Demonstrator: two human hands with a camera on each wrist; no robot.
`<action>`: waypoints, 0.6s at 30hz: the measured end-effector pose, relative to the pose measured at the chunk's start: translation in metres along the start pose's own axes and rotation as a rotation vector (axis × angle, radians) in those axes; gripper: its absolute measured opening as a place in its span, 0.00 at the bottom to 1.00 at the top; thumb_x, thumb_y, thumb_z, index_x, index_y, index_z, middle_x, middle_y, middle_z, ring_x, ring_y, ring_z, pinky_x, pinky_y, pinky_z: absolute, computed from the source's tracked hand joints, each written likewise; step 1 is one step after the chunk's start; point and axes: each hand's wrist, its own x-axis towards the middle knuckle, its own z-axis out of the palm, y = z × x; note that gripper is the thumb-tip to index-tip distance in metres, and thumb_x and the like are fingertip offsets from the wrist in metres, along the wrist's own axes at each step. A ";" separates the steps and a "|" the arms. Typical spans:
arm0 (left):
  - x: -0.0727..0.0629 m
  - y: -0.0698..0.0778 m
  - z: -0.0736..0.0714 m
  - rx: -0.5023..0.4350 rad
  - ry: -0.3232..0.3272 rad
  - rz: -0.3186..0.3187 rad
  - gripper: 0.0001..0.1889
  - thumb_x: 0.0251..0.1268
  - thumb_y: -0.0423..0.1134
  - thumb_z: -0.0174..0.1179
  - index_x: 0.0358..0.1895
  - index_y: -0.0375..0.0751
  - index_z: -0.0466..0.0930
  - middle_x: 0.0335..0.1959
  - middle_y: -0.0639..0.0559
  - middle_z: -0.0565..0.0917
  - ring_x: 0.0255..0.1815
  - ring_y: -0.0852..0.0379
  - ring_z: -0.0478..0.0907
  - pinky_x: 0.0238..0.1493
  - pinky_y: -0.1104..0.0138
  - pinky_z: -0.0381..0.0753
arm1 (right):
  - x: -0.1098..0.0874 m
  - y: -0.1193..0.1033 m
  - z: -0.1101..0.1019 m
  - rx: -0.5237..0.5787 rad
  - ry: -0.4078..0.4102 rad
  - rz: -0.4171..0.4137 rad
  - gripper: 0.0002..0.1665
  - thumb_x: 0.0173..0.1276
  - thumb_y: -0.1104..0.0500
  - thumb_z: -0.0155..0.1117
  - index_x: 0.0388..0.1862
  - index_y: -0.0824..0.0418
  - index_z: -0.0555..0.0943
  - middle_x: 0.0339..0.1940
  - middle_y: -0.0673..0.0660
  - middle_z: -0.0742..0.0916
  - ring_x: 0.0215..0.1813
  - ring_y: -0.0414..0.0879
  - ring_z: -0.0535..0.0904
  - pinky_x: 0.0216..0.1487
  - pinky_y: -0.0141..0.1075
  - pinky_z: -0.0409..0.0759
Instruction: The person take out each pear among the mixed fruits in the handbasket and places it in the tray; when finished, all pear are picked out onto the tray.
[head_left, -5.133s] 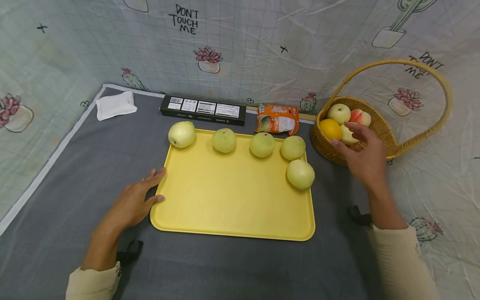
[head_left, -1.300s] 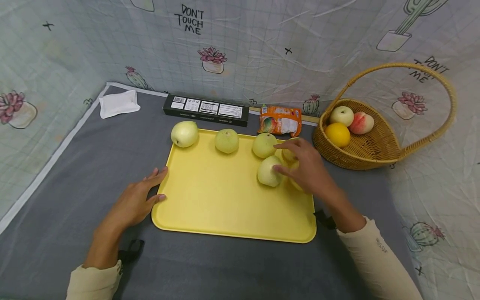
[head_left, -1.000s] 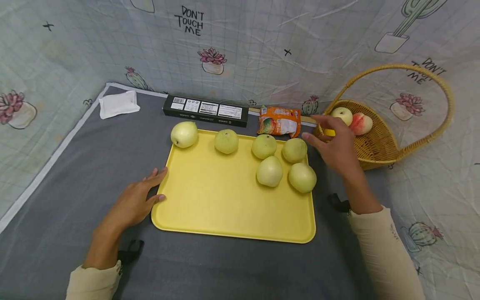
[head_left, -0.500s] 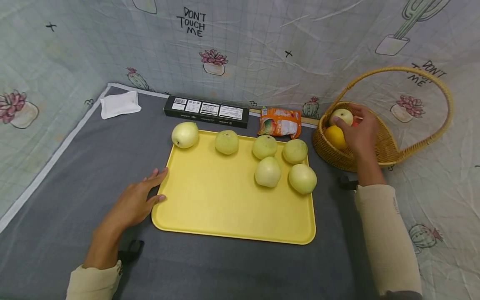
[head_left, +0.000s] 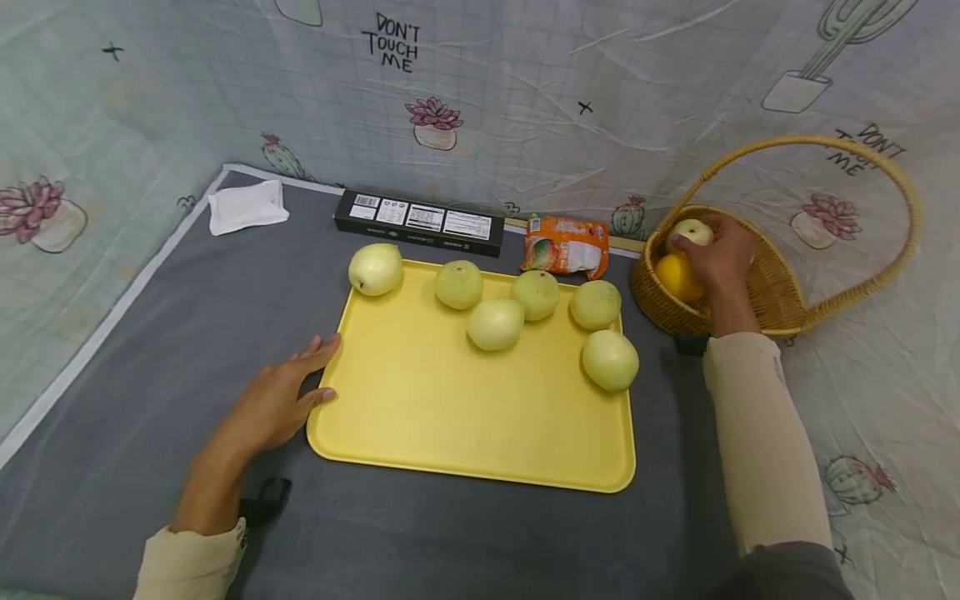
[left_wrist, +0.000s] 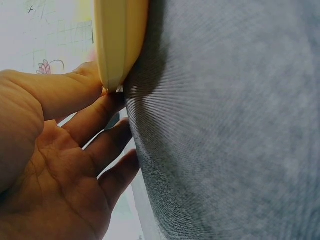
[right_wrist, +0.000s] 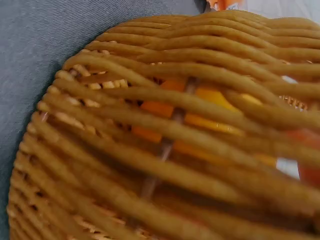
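Observation:
On the yellow tray (head_left: pixel 450 417) sit several round pale green fruits; one of them, a pale green fruit (head_left: pixel 497 324), lies in front of the back row. My left hand (head_left: pixel 273 408) rests against the tray's left edge, fingers mostly straight; in the left wrist view its thumb (left_wrist: pixel 65 95) touches the rim. My right hand (head_left: pixel 723 258) reaches into the wicker basket (head_left: pixel 776 287), over the spot of a peach it now covers. Beside its thumb are an orange (head_left: pixel 678 279) and a pale green apple (head_left: pixel 688 235). Whether the fingers grip the peach is hidden. The right wrist view shows mostly weave (right_wrist: pixel 165 130).
The basket's tall handle (head_left: pixel 911 200) arches above it at the right. Along the back lie a black box (head_left: pixel 418 223), an orange snack packet (head_left: pixel 566 246) and a white packet (head_left: pixel 247 207). Patterned cloth (head_left: pixel 495 108) hangs close behind.
My right hand has let go of a pale green fruit on the tray, then gone back right into the basket over the peach. That fruit has rolled left. My left hand stays put.

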 end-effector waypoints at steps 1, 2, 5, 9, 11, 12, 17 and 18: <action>0.000 0.000 0.000 -0.001 -0.002 -0.004 0.42 0.73 0.35 0.68 0.85 0.41 0.58 0.84 0.35 0.61 0.82 0.29 0.62 0.77 0.31 0.64 | 0.002 0.001 0.001 -0.002 -0.004 0.005 0.44 0.77 0.41 0.65 0.83 0.60 0.67 0.79 0.69 0.73 0.78 0.68 0.66 0.79 0.59 0.68; 0.001 0.001 0.000 -0.002 -0.005 -0.008 0.42 0.73 0.35 0.68 0.85 0.41 0.58 0.84 0.35 0.61 0.82 0.29 0.62 0.77 0.31 0.64 | 0.004 0.001 0.001 -0.009 -0.004 0.004 0.44 0.77 0.41 0.65 0.83 0.60 0.67 0.79 0.69 0.73 0.79 0.68 0.65 0.81 0.60 0.64; 0.001 0.001 0.001 -0.002 -0.009 -0.016 0.42 0.73 0.36 0.68 0.86 0.42 0.57 0.84 0.34 0.61 0.83 0.29 0.61 0.77 0.31 0.63 | 0.008 0.002 0.003 -0.034 0.008 -0.003 0.43 0.77 0.42 0.66 0.83 0.61 0.68 0.78 0.69 0.74 0.79 0.70 0.64 0.84 0.61 0.57; 0.001 0.001 0.001 -0.003 -0.009 -0.010 0.42 0.73 0.35 0.68 0.85 0.41 0.58 0.84 0.36 0.61 0.83 0.30 0.61 0.77 0.32 0.64 | 0.011 0.003 0.007 -0.047 0.026 0.008 0.43 0.76 0.42 0.66 0.81 0.61 0.69 0.77 0.70 0.74 0.80 0.70 0.63 0.83 0.61 0.57; 0.001 0.001 0.001 -0.004 -0.006 -0.004 0.41 0.73 0.35 0.68 0.85 0.40 0.58 0.84 0.36 0.61 0.83 0.30 0.61 0.77 0.32 0.64 | 0.011 0.003 0.008 -0.041 0.044 0.011 0.42 0.75 0.43 0.68 0.80 0.62 0.70 0.76 0.70 0.75 0.78 0.69 0.65 0.82 0.61 0.60; 0.001 0.001 0.001 -0.004 -0.003 -0.002 0.41 0.73 0.34 0.68 0.85 0.40 0.58 0.84 0.36 0.61 0.83 0.30 0.61 0.77 0.32 0.64 | 0.010 0.003 0.008 -0.034 0.052 0.015 0.42 0.75 0.44 0.68 0.80 0.62 0.70 0.76 0.70 0.75 0.78 0.69 0.65 0.81 0.60 0.61; 0.001 0.000 0.001 -0.008 -0.001 -0.001 0.41 0.73 0.34 0.68 0.85 0.40 0.58 0.84 0.35 0.61 0.83 0.30 0.61 0.77 0.32 0.64 | 0.006 -0.001 0.007 0.021 0.092 0.052 0.41 0.76 0.43 0.67 0.83 0.54 0.68 0.81 0.68 0.69 0.79 0.65 0.63 0.79 0.56 0.67; 0.001 -0.001 0.001 -0.009 -0.001 -0.001 0.41 0.72 0.34 0.68 0.85 0.39 0.58 0.84 0.35 0.61 0.83 0.30 0.61 0.77 0.32 0.64 | 0.004 -0.002 0.007 0.031 0.101 0.056 0.42 0.76 0.42 0.67 0.83 0.52 0.68 0.81 0.67 0.67 0.80 0.64 0.62 0.79 0.55 0.68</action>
